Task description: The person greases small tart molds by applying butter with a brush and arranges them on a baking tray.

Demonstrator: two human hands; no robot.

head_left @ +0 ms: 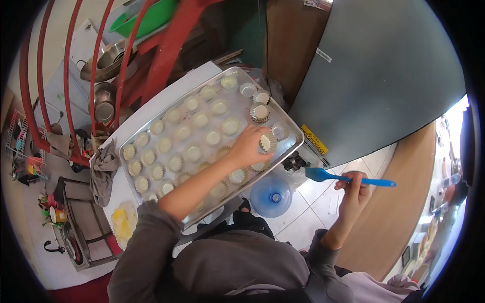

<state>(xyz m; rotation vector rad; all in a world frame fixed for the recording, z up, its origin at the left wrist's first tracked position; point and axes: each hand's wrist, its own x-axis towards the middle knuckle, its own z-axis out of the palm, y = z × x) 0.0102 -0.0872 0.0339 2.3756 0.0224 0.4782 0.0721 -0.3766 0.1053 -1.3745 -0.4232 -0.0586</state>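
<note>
My left hand [248, 145] reaches over a large metal baking tray [295, 132], its fingers closed on a small fluted tart tin [265, 143]. Many such tins stand on the tray in rough rows, among them one pale tin [200, 119] near the middle. Close by, at the tray's right end, is a small stack of tins [259, 112]. Off the tray to the right, my right hand [354, 194] grips a blue pastry brush [368, 182] by its handle, the head pointing left toward the tray.
The tray lies on a white table [151, 108], with a grey cloth [105, 169] and a plastic bag with something yellow [124, 222] at its left. A blue water jug [271, 197] stands on the tiled floor below. A large grey panel [384, 76] rises at the right, red bars [68, 70] at the left.
</note>
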